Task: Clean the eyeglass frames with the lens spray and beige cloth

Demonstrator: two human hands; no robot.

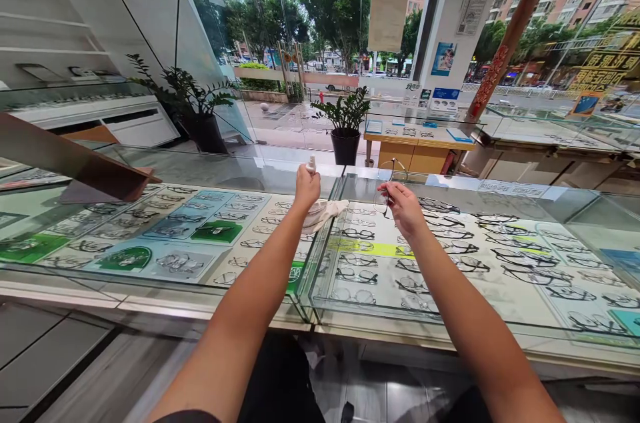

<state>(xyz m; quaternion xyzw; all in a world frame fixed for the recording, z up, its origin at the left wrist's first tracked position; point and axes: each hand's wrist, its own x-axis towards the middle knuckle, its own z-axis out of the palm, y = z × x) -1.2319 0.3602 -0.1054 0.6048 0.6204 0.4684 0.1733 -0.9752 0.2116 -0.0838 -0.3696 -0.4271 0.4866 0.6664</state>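
My left hand (307,188) is wrapped round a small spray bottle (311,164), its pale top sticking up above the fingers, over the glass display case. Between finger and thumb, my right hand (404,206) pinches a thin-framed pair of glasses (393,169), held up above the right-hand case. A crumpled whitish cloth (327,213) lies on the glass just right of and below my left hand, near the joint between the two cases.
Rows of glasses fill the left case (150,283) and right case (450,319) under glass. A brown slanted board (75,159) stands at the left. Potted plants (345,143) and a wooden display table (425,143) are beyond the cases.
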